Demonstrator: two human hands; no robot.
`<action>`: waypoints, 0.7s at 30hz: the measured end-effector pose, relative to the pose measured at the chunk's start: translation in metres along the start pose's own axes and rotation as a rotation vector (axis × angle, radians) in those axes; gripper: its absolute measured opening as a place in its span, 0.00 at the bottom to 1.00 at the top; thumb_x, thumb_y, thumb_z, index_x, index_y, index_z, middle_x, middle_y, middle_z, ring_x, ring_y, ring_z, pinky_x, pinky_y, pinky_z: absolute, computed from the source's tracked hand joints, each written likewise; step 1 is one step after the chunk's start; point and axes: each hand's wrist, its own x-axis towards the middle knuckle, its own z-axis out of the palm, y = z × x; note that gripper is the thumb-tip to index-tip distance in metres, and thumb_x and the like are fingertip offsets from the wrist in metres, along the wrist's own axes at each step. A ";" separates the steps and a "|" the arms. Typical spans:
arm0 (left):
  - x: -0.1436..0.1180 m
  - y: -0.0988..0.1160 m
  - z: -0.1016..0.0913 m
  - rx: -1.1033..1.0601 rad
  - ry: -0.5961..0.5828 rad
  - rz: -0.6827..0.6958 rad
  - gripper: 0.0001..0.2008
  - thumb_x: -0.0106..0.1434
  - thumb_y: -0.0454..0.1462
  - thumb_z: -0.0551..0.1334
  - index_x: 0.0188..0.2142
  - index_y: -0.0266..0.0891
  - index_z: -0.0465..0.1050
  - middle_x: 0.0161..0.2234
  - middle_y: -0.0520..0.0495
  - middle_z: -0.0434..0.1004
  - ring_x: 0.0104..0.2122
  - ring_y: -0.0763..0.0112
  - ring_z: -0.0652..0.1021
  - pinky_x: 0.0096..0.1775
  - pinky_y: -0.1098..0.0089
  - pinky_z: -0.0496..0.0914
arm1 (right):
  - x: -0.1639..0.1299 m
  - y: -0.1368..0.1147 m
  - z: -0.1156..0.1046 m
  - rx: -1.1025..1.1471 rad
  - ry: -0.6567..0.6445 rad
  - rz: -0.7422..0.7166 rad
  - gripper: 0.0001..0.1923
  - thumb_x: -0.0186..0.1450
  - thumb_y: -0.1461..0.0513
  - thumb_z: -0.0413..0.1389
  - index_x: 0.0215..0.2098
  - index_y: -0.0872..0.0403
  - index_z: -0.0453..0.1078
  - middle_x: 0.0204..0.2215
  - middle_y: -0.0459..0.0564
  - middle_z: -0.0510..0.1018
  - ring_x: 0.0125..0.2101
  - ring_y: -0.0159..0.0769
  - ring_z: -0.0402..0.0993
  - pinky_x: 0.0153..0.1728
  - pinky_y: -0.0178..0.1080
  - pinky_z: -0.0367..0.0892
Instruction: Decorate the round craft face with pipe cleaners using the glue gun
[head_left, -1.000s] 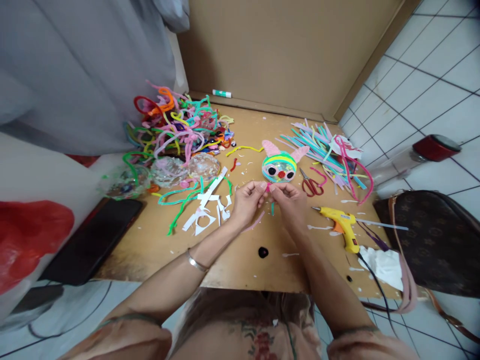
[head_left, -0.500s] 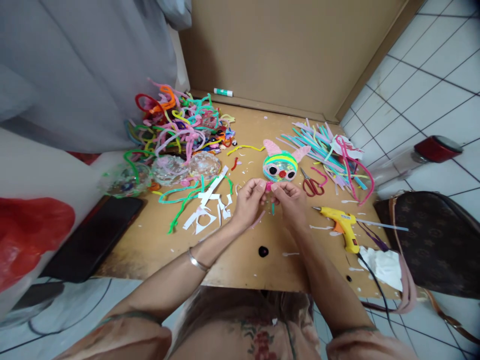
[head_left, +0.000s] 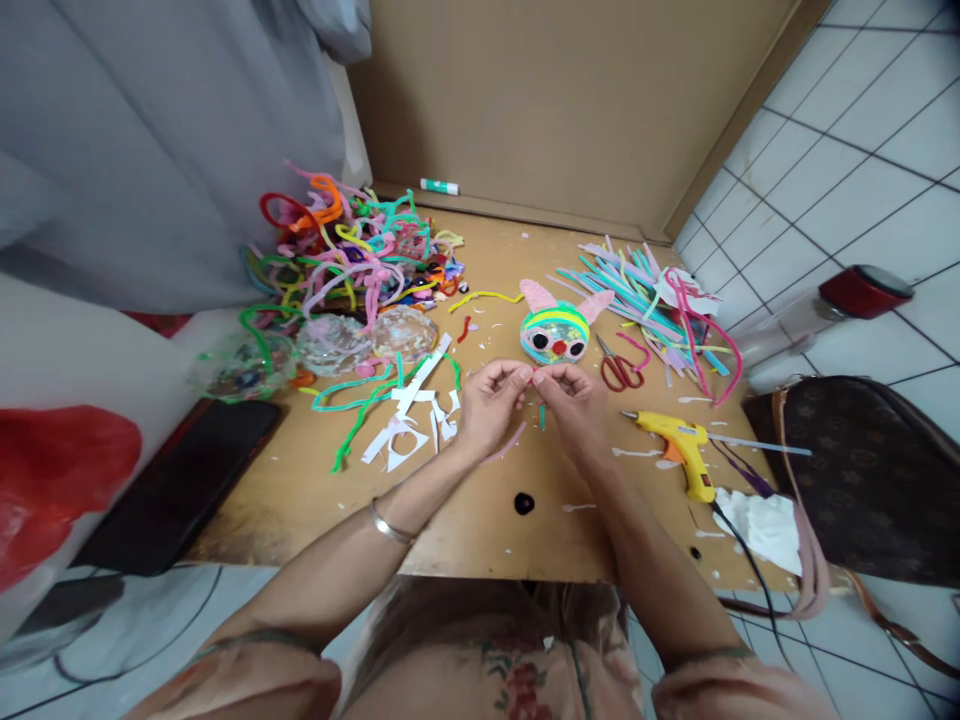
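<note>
My left hand [head_left: 491, 402] and my right hand [head_left: 574, 400] meet fingertip to fingertip over the middle of the table. Both pinch a small piece of pink pipe cleaner [head_left: 534, 376], mostly hidden by the fingers. Just beyond them sits a round animal head [head_left: 555, 330] with pink ears, green and yellow bands, black eyes and a red nose. Red-handled scissors [head_left: 621, 368] lie to the right of it. A short teal piece [head_left: 542, 416] and a pale pink strip [head_left: 514, 440] lie under the hands.
A tangled heap of pipe cleaners [head_left: 352, 240] covers the back left, with white paper scraps [head_left: 409, 430] nearer. On the right are more pipe cleaners [head_left: 637, 300], a yellow glue gun [head_left: 686, 445] with its cord, and a brown bag [head_left: 862, 480]. A black phone [head_left: 180, 480] lies left.
The pink pipe cleaner between my fingertips shows less now, and the fingers have closed in around it. The whole view has shifted slightly; the things on the table look unmoved.
</note>
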 end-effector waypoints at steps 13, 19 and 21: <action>0.007 -0.006 -0.004 -0.082 -0.035 -0.010 0.21 0.53 0.53 0.73 0.27 0.37 0.76 0.21 0.54 0.71 0.20 0.80 0.65 0.25 0.74 0.62 | 0.001 -0.007 -0.011 -0.435 0.027 -0.410 0.12 0.67 0.56 0.54 0.30 0.52 0.74 0.28 0.47 0.79 0.29 0.34 0.71 0.32 0.36 0.67; 0.006 -0.004 -0.003 -0.064 -0.044 -0.016 0.21 0.53 0.53 0.73 0.27 0.37 0.76 0.21 0.54 0.71 0.19 0.80 0.64 0.25 0.73 0.61 | 0.002 -0.002 -0.009 -0.429 -0.003 -0.439 0.10 0.67 0.58 0.55 0.31 0.52 0.76 0.28 0.47 0.80 0.28 0.33 0.72 0.31 0.36 0.67; 0.006 -0.004 -0.003 -0.053 -0.039 -0.018 0.20 0.53 0.52 0.72 0.27 0.36 0.76 0.21 0.54 0.71 0.20 0.80 0.64 0.25 0.74 0.61 | 0.002 -0.001 -0.009 -0.438 -0.004 -0.456 0.10 0.67 0.59 0.55 0.31 0.52 0.75 0.27 0.46 0.79 0.27 0.33 0.71 0.31 0.36 0.67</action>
